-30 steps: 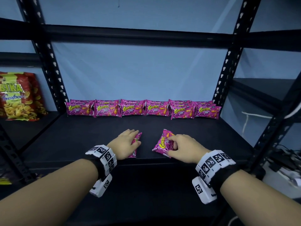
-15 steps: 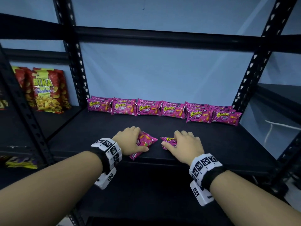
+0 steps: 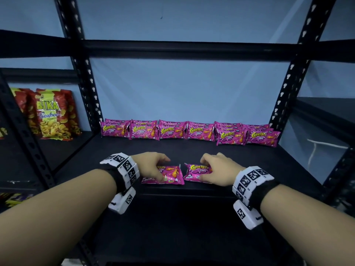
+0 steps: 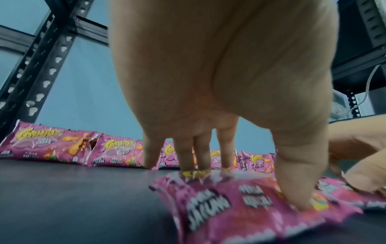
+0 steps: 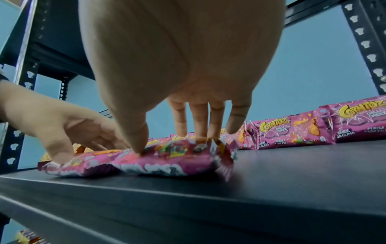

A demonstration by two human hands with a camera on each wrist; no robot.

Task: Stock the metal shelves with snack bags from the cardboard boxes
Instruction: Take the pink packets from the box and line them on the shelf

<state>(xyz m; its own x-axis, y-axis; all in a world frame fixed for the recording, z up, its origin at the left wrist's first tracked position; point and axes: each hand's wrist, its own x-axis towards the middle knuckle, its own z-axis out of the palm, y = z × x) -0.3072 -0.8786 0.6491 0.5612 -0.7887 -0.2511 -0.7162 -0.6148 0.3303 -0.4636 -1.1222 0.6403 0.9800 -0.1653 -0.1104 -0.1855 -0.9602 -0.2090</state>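
Two pink Corntoz snack bags lie flat, side by side, near the front edge of the black metal shelf (image 3: 249,166). My left hand (image 3: 159,167) arches over the left bag (image 3: 171,175). Its fingertips sit on the bag's far edge and its thumb (image 4: 300,198) presses the near part of the left bag (image 4: 229,214). My right hand (image 3: 206,169) pinches the right bag (image 3: 194,170) the same way. In the right wrist view the thumb (image 5: 135,142) and fingertips hold the right bag (image 5: 167,163).
A row of several matching pink bags (image 3: 190,131) stands along the shelf's back edge. Red BIKA Seafood bags (image 3: 51,116) stand on the neighbouring shelf to the left. Black perforated uprights (image 3: 86,89) frame the bay, and a crossbeam (image 3: 182,48) runs overhead.
The right bag, held tilted up a second ago, now lies flat. The left bag turned to lie level beside it. Both hands rose onto thumb and fingertips.
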